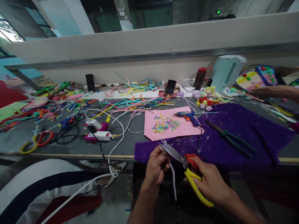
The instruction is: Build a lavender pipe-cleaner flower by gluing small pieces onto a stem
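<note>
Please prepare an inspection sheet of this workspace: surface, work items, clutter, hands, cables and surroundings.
Surface: dark tabletop, partly covered by purple cloth and pink sheet.
Job's things: scissors, blades beside a lilac stem; small coloured pieces on the sheet.
Clutter: loose coloured stems, glue gun, pliers, second scissors at left.
Hands: left hand holds the stem; right hand grips the scissors handles.
Cables: white cable runs below the table's front edge.
Surroundings: kettle; another person's hand at right.
</note>
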A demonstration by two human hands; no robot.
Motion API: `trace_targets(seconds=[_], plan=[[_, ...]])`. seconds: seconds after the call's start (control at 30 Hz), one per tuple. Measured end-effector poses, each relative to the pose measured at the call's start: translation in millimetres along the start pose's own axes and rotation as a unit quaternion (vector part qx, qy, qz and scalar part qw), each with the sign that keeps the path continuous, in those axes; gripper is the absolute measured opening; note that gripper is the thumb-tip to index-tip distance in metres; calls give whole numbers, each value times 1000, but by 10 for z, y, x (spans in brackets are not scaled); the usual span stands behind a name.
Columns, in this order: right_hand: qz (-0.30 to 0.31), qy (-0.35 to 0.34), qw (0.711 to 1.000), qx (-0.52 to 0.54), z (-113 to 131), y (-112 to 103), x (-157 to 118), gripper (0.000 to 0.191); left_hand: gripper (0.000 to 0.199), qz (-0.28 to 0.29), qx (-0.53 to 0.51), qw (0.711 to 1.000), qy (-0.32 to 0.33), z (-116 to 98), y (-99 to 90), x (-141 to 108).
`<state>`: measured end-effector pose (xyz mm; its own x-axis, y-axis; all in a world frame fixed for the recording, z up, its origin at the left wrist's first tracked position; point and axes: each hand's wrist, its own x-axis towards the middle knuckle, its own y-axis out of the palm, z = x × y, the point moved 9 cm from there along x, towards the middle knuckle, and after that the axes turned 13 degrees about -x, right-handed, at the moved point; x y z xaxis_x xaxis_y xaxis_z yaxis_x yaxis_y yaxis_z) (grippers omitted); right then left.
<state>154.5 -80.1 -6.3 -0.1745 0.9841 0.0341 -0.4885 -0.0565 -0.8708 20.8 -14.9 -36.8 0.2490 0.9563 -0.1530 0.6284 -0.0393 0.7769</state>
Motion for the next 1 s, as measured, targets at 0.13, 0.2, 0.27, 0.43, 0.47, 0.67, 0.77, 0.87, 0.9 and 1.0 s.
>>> trace_targets(seconds=[0.13, 0.2, 0.27, 0.43, 0.47, 0.67, 0.77, 0.87, 0.9, 1.0], plan=[[14, -5, 1000, 25, 34, 13, -5, 21, 21, 14, -13, 1000, 1, 4, 7, 0], [19, -7, 999, 45, 31, 38, -4, 22, 21, 21, -17, 1000, 2, 6, 6, 3], [22, -8, 997, 72, 23, 64, -3, 26, 20, 25, -16, 1000, 4, 6, 2, 6], [27, -11, 992, 120, 20, 95, -16, 29, 20, 26, -13, 1000, 1, 4, -5, 8], [27, -11, 992, 121, 19, 96, -19, 28, 21, 23, -11, 1000, 2, 3, -11, 8], [19, -4, 996, 93, -25, 110, -17, 26, 20, 14, -13, 1000, 5, -11, -21, 9], [15, 1, 996, 82, -67, 123, -20, 24, 21, 7, -11, 1000, -1, -21, -41, 15], [0, 10, 997, 82, -125, 79, -47, 29, 19, 14, -19, 1000, -7, -49, -44, 24], [-7, 17, 997, 79, -153, 49, -62, 31, 18, 19, -24, 1000, -8, -63, -39, 27], [-19, 36, 998, 56, -217, -36, -114, 36, 17, 34, -41, 999, -9, -111, -13, 36]])
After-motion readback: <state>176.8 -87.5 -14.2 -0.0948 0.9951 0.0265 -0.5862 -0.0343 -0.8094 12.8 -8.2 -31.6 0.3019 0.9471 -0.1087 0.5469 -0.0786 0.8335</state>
